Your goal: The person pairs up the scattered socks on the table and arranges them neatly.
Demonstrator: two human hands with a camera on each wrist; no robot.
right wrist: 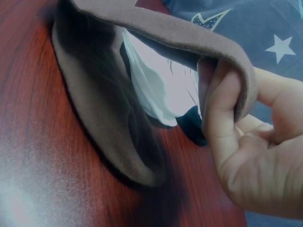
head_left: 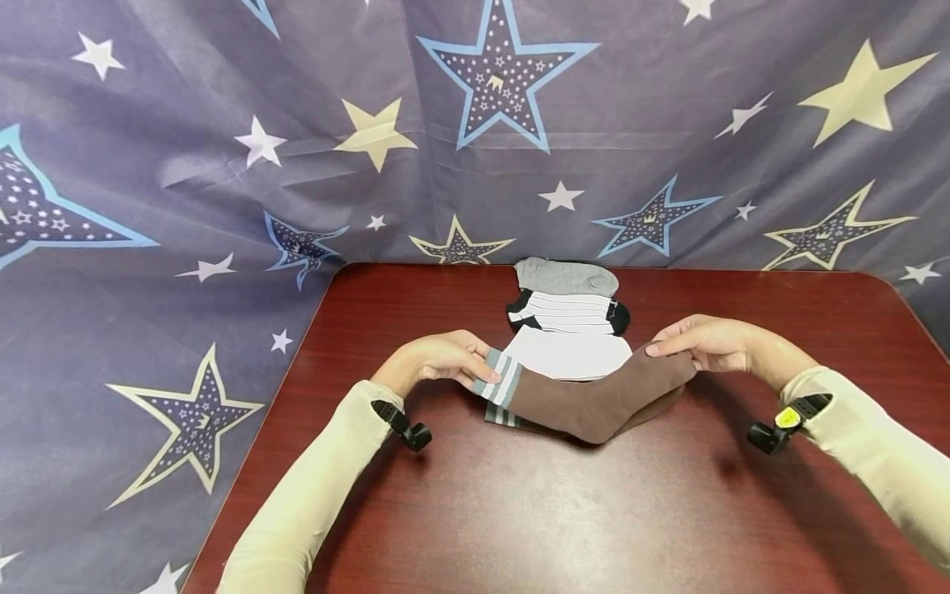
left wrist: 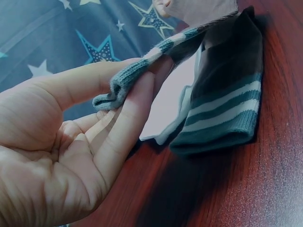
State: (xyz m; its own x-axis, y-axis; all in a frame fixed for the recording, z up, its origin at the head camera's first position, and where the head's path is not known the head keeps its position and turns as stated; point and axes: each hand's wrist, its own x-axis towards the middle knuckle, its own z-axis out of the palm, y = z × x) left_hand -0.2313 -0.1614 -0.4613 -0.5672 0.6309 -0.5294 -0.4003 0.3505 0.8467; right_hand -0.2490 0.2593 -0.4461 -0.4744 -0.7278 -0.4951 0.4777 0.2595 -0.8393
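Note:
A brown sock (head_left: pixel 571 404) with a grey-and-white striped cuff is stretched between my two hands, sagging at the heel. My left hand (head_left: pixel 449 359) pinches its cuff between thumb and fingers. At the toe end, my right hand (head_left: pixel 716 342) grips the fabric, thumb on top; the right wrist view shows the toe (right wrist: pixel 244 80) bent over the fingers. Below it a matching brown sock (left wrist: pixel 227 90) lies on the table, its striped cuff toward my left hand. The raised sock partly hides this lower one in the head view.
Behind the brown socks lie a white sock (head_left: pixel 567 353), a white sock with black stripes and black toe (head_left: pixel 567 313), and a grey sock (head_left: pixel 567 277), in a column up to the back edge. The reddish table (head_left: pixel 564 511) meets a star-patterned curtain (head_left: pixel 297 165).

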